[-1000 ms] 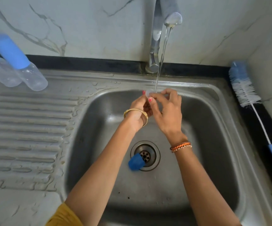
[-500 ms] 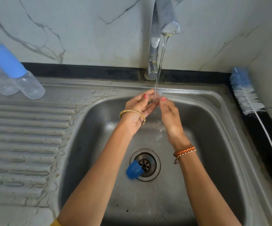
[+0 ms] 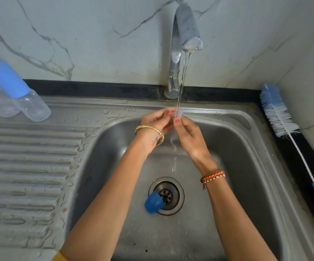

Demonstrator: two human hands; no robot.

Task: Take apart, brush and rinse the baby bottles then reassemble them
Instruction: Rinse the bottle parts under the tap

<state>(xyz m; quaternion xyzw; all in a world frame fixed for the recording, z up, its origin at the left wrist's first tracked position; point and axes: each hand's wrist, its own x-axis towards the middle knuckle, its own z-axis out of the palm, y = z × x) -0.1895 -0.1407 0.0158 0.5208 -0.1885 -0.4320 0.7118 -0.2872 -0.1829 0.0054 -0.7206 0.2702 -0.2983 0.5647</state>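
Clear teat (image 3: 179, 114) — two-hand pinch, unlabelled

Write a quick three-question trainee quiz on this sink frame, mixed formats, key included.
1. True or false: the bottle brush lies inside the sink.
2. What lies at the drain? A) blue cap B) sponge C) spoon
3. Fill in: the left hand and right hand pinch a small clear part under the running ____.

Key: 1 false; 2 A; 3 water
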